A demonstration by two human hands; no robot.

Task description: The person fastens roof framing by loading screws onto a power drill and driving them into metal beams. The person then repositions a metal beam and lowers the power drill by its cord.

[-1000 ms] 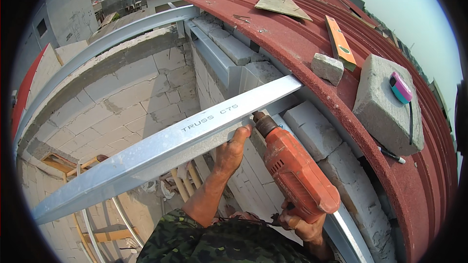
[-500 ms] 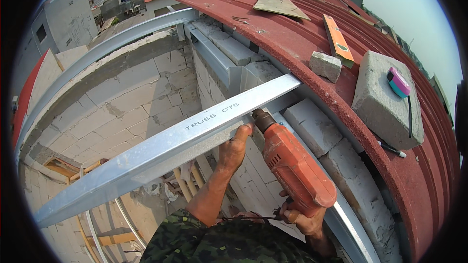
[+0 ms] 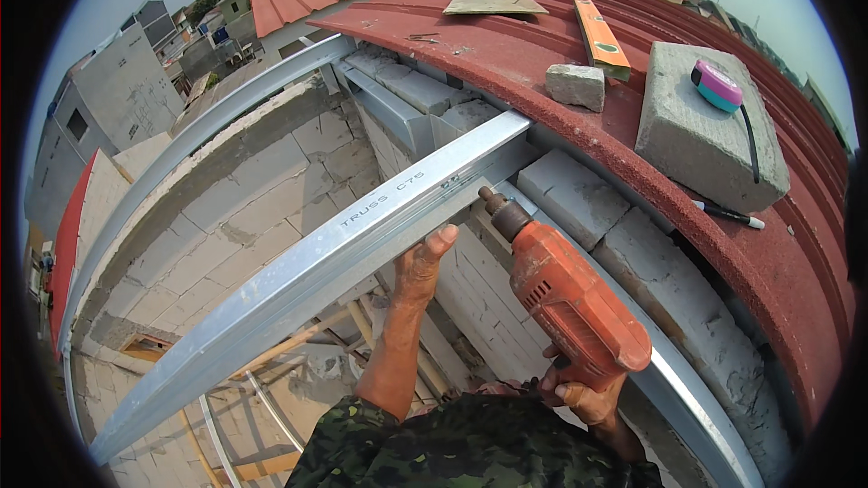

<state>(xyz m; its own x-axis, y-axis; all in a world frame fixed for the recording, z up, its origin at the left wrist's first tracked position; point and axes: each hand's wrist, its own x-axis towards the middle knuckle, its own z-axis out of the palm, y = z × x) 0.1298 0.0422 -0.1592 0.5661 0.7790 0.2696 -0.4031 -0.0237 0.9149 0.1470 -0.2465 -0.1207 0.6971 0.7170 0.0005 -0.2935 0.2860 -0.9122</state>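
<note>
A long silvery steel channel (image 3: 307, 239) runs from the lower left up to the red roof's edge, its open side facing me. Below that channel's near edge, my left hand (image 3: 418, 269) grips it, thumb in sight and the other fingers largely hidden. My right hand (image 3: 586, 398) is wrapped round the handle of a worn orange power drill (image 3: 579, 294). The drill's tip points up and left, a little short of the channel's inner face. Small dark fasteners or marks (image 3: 449, 184) show inside the channel just left of the tip.
On the red metal roof (image 3: 506, 59) lie an orange spirit level (image 3: 601, 39), a broken block (image 3: 575, 87), and a large grey block (image 3: 701, 131) bearing a pink-and-teal tape measure (image 3: 717, 86). A marker (image 3: 729, 214) rests beside it. Block walls drop to a deep space below left.
The drill has drawn back to the right, leaving its tip apart from the channel. My left hand has slid slightly down and left along the channel's edge. The view has shifted too.
</note>
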